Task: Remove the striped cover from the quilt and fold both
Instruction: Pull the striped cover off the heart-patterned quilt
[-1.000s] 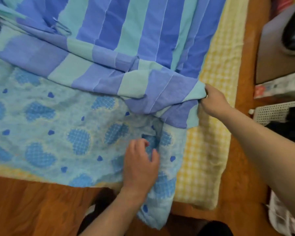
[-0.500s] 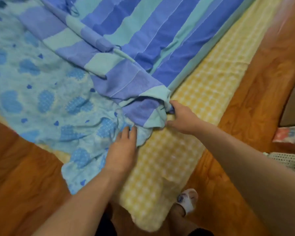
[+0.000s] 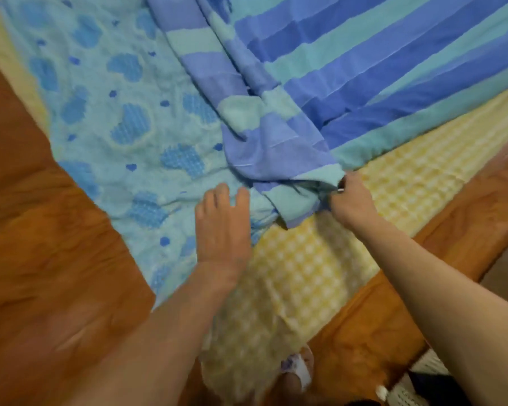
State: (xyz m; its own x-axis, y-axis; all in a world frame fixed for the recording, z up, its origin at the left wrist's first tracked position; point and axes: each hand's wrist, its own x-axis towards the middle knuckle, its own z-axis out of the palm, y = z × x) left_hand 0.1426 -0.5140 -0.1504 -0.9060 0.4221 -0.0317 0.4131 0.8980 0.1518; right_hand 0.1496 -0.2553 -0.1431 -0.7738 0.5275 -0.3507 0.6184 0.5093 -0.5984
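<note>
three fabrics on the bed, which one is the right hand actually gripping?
The striped cover: the right hand pinches its bunched corner. The left hand lies flat on the heart-print quilt; the yellow checked sheet underneath is ungripped.

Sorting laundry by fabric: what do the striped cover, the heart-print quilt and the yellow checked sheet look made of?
Striped cover: thin matte woven cloth, likely cotton; it creases sharply and bunches at the right hand.
Heart-print quilt: padded fabric, soft matte; its surface looks puckered and puffy under the left hand.
Yellow checked sheet: soft textile, possibly waffle weave; blur leaves this open.
</note>
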